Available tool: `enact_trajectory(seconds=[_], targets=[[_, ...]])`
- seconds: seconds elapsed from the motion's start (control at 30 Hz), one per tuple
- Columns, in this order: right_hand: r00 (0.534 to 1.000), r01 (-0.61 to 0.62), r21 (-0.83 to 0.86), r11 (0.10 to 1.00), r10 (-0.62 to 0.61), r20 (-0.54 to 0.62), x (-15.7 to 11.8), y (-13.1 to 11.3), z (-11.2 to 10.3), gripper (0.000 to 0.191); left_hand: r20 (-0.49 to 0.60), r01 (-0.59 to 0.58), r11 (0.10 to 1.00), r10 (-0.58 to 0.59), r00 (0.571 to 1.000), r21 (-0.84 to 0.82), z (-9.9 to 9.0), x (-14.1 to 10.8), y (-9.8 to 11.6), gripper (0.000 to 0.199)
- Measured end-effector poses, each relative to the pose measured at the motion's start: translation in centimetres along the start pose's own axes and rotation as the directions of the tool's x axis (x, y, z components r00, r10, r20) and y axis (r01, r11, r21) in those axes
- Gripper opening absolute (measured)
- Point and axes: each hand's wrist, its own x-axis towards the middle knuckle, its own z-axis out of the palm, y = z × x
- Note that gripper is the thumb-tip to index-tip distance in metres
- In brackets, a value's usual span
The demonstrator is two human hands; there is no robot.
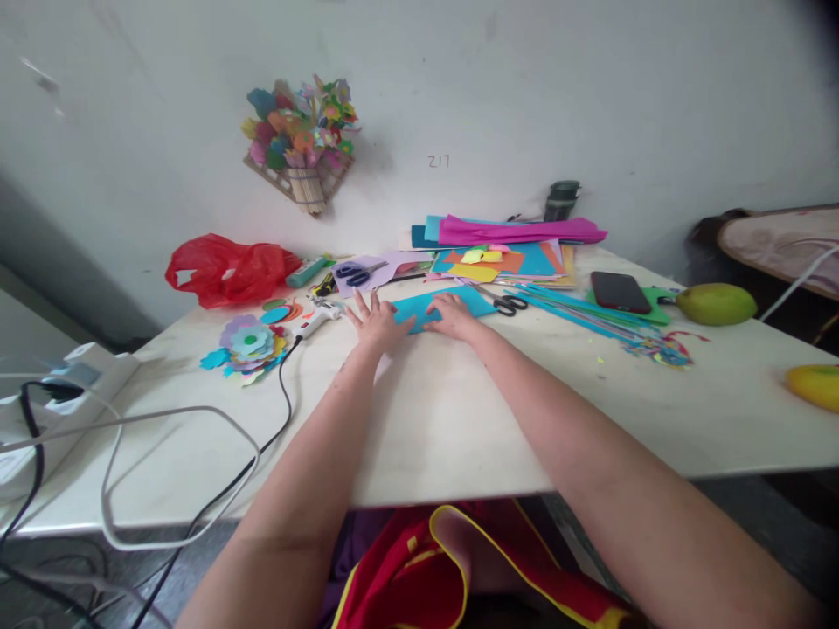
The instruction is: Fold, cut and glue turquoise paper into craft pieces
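Note:
A blue sheet of paper (417, 306) lies on the table in front of me. My left hand (378, 323) rests at its left end, fingers spread, the fingertips by the paper's edge. On the right part of the sheet, my right hand (454, 314) presses down with its fingers apart and slightly bent. Just right of that hand are black-handled scissors (509, 304), their blades reaching behind the paper. A white glue gun (317, 320) lies left of my left hand, its black cord running toward the table's front.
Paper flowers (249, 341) and a red plastic bag (226, 269) are on the left. Blue paper strips (577, 313), a phone (620, 292) and a green fruit (716, 304) lie right. Stacked coloured papers (544, 259) are behind. A power strip (79, 397) with loose cables occupies the left edge.

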Motion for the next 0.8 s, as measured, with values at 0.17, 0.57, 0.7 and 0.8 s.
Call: enact_trajectory(seconds=[0.17,0.57,0.7,0.8], targets=[[1.0,0.024,-0.027,0.999,-0.024,0.005,0.2,0.1,0.2,0.033,0.003,-0.054,0.997,0.054,0.999,0.054,1.2,-0.4,1.3,0.067],[0.974,-0.163,-0.097,0.982,0.176,0.141,-1.1,0.6,-2.2,0.053,0.128,0.018,0.998,-0.025,0.991,0.059,1.1,-0.2,1.3,0.07],[0.96,-0.189,-0.15,0.971,0.215,0.182,-1.5,1.5,-3.1,0.058,0.118,0.014,0.998,-0.021,0.993,0.06,1.1,0.0,0.8,0.068],[0.95,-0.179,-0.16,0.971,0.213,0.227,-1.5,1.6,-3.2,0.057,0.106,0.017,0.998,-0.024,0.994,0.067,1.1,0.3,0.0,0.068]])
